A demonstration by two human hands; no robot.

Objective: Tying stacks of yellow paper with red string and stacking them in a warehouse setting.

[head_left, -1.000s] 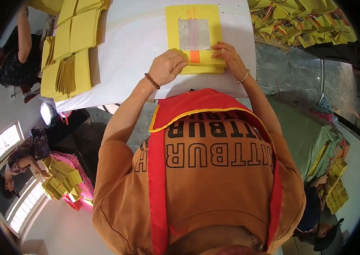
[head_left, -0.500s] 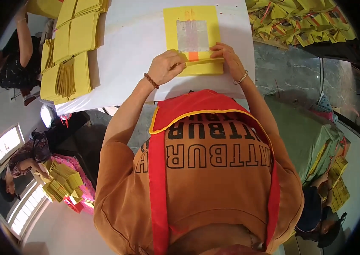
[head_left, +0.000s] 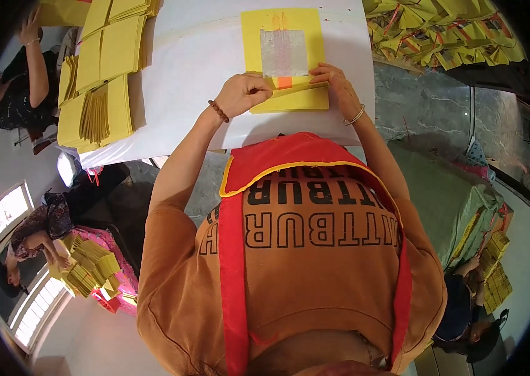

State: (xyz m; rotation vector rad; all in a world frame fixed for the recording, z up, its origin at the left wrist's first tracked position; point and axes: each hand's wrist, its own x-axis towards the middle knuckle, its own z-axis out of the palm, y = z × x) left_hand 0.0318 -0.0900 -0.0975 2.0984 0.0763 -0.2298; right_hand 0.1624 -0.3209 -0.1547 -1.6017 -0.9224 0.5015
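Left hand's curled narrow by the paper's left edge, right hand's loosely bent on its right; can't tell if either's gripping.

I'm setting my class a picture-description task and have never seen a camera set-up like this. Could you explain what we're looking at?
There is no robot here: these are a person's own bare hands. A wide fisheye camera on the person's head looks down, so the red apron fills the middle and straight edges bend near the rim.

On the white-covered table lies yellow paper bearing a silvery patch and a short orange strip. Stacks of yellow paper sit to the left.

The left hand, fingers curled, is at the paper's near left edge; the right hand has its fingers at the right edge. How firmly either grips is unclear.
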